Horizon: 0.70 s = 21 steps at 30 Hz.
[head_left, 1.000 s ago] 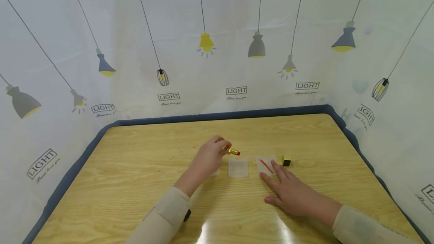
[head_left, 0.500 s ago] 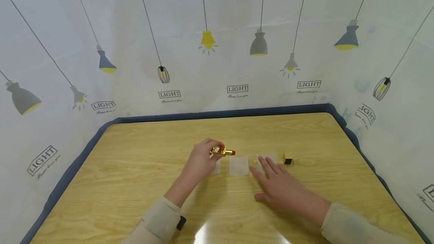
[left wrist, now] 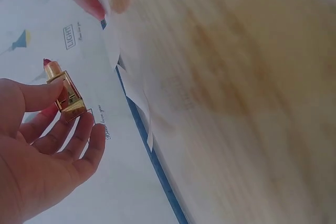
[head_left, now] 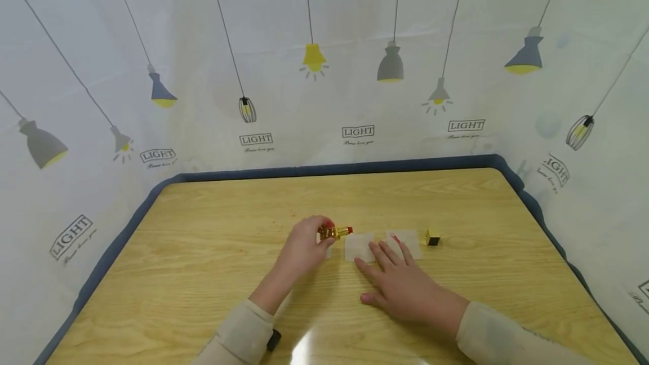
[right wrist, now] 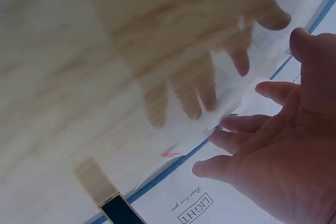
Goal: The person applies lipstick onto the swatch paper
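Between the thumb and fingers of my left hand (head_left: 302, 244) is a gold lipstick (head_left: 334, 232), lying roughly level with its red tip toward the right. The left wrist view shows the lipstick (left wrist: 69, 95) uncapped and its bullet raised. My right hand (head_left: 410, 292) is spread flat, palm down, its fingertips over the middle white paper square (head_left: 353, 246) and the right paper square (head_left: 413, 241). A red lipstick streak (head_left: 395, 237) marks the right square, partly hidden by a finger. In the right wrist view, the right palm (right wrist: 283, 166) holds nothing. A third paper square (head_left: 328, 253) is mostly behind my left hand.
A square gold and black lipstick cap (head_left: 432, 237) lies right of the papers. The wooden table (head_left: 203, 275) has faint red specks (head_left: 284, 222) left of centre. A dark blue edge (head_left: 334, 171) and a lamp-patterned curtain (head_left: 284, 16) enclose it.
My right hand has slid left from the right paper square toward the middle one, covering and then partly uncovering the streak. My left hand has drawn slightly left with the lipstick.
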### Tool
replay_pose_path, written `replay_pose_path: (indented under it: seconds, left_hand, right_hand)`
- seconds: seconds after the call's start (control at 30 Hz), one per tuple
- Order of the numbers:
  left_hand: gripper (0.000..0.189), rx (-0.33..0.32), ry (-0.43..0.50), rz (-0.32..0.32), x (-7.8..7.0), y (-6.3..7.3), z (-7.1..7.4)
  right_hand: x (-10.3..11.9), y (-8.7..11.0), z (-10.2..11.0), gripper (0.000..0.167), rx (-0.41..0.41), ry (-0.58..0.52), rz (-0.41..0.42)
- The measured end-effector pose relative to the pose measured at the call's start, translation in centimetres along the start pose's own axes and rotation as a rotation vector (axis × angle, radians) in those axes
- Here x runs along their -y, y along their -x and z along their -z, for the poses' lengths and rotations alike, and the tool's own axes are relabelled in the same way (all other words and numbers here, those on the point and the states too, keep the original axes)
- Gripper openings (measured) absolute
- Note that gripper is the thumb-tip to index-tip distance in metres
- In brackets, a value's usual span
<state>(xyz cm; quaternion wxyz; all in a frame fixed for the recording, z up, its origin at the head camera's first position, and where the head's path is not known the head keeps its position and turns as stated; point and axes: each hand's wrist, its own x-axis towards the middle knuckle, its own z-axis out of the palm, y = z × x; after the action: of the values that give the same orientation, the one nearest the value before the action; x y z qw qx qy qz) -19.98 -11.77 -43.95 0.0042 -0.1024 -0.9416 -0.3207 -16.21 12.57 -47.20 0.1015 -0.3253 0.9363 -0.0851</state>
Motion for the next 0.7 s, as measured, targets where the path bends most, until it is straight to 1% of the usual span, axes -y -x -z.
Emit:
replay_pose_path:
  seconds: [0.2,0.27,0.33,0.43,0.57,0.63,0.7]
  left_hand:
    - [0.021,0.014,-0.016,-0.029,0.0,-0.1,-0.1]
    - [0.021,0.015,-0.03,-0.038,0.1,-0.2,-0.2]
    - [0.022,0.013,-0.064,-0.061,0.1,-0.3,-0.4]
    - [0.024,0.004,-0.15,-0.121,0.2,-0.6,-0.7]
    - [0.023,-0.002,-0.29,-0.228,0.2,-1.1,-1.1]
    - [0.023,0.0,-0.338,-0.273,0.1,-1.3,-1.2]
    - [0.023,0.007,-0.368,-0.304,0.0,-1.5,-1.4]
  right_hand:
    - [0.1,-0.3,0.2,0.072,0.006,-0.012,-0.005]
    - [0.1,-0.3,0.2,0.072,0.015,-0.018,-0.011]
    - [0.1,-0.3,0.2,0.072,0.017,-0.021,-0.013]
    - [0.2,-0.3,0.3,0.071,0.015,-0.022,-0.012]
    - [0.3,-0.4,0.4,0.07,0.015,-0.018,-0.008]
    - [0.3,-0.5,0.4,0.071,0.017,-0.015,-0.008]
    - [0.3,-0.6,0.4,0.071,0.02,-0.013,-0.008]
